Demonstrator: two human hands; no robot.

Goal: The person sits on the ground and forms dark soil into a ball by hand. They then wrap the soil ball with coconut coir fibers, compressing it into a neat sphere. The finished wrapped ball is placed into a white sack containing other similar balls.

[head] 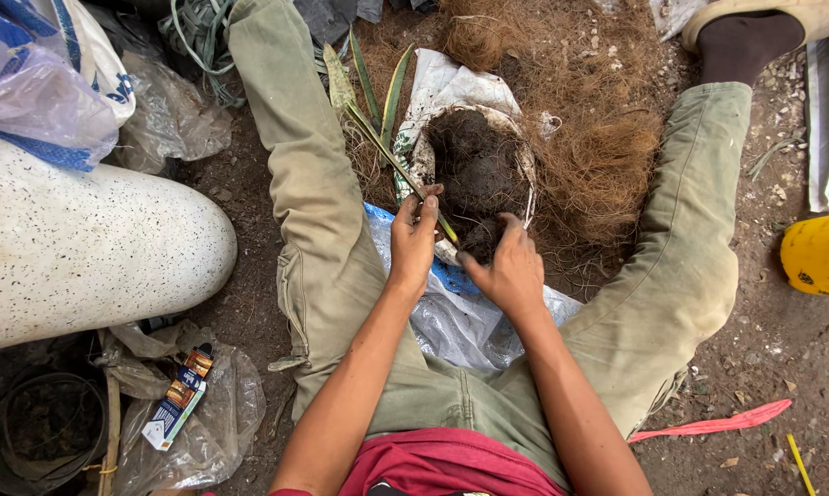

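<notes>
We've got the left hand (413,241) pinching the plant (378,129) at its base over the soil-filled bag (474,170) between our knees, right hand (511,271) cupped loosely on the soil, holding nothing; plant not yet firmed in.

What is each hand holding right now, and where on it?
Left hand pinches the long green leaves at their lower end, by the soil ball. Right hand presses the soil's near edge; no closed grip visible.
</notes>
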